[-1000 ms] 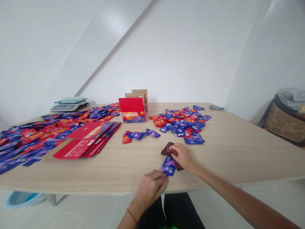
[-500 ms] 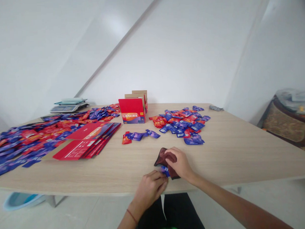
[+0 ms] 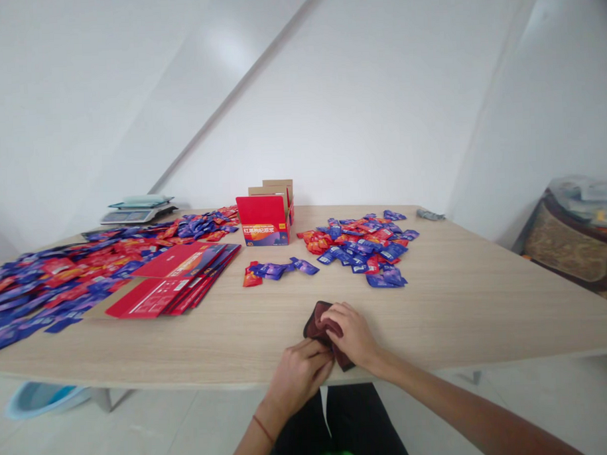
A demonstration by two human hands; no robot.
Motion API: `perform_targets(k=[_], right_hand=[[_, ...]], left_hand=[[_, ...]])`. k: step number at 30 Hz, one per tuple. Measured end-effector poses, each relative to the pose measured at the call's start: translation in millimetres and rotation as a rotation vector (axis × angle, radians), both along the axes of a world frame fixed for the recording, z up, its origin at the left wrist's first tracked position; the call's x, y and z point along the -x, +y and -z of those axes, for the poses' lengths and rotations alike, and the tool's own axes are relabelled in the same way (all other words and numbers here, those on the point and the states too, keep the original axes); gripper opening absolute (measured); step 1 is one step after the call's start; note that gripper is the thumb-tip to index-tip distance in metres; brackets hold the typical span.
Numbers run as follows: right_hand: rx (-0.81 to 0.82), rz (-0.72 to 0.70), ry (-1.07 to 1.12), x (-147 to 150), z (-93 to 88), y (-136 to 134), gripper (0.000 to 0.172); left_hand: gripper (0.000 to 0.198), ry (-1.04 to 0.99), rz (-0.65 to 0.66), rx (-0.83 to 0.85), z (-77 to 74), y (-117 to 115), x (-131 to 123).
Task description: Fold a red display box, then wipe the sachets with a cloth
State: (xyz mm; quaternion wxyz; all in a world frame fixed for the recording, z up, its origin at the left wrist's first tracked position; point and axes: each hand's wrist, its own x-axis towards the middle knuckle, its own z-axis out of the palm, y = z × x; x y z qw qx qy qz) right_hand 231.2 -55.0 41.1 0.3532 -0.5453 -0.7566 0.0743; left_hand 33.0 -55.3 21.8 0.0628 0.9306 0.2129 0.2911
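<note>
Purple sachet gone under dark cloth [image 3: 317, 323], hands [image 3: 352, 335] closer

Bright, even, diffuse daylight; white walls [image 3: 388, 92] slightly washed out. Soft faint shadows on table [image 3: 485, 301]. No harsh glare. Wide-angle bending at edges; left sachet spread [image 3: 46, 276] smeared, centre fairly sharp.

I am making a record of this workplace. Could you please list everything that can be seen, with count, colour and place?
Table: one, light wood, across the view.
Cloth: one, dark red, near edge, under both hands.
Sachets, left spread: many, blue and red.
Sachets, right pile: many, blue and red.
Sachets, small group: few, mostly blue, centre.
Open box: one, red, centre back.
Flat cartons: a stack, red, left of centre.
Scale: one, grey, far left.
Left hand: on cloth.
Right hand: pressing cloth.
</note>
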Motion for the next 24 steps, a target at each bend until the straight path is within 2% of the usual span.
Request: perform_targets(k=[10, 24], right_hand=[[0.012, 0.019, -0.052, -6, -2.9, 4, 0.03], [-0.017, 0.048, -0.094, -20, 0.6, 14, 0.029]], left_hand=[[0.02, -0.005, 0.013, 0.04, -3.0, -1, -1], [0.021, -0.01, 0.011, 0.066, 2.7, 0, 0]])
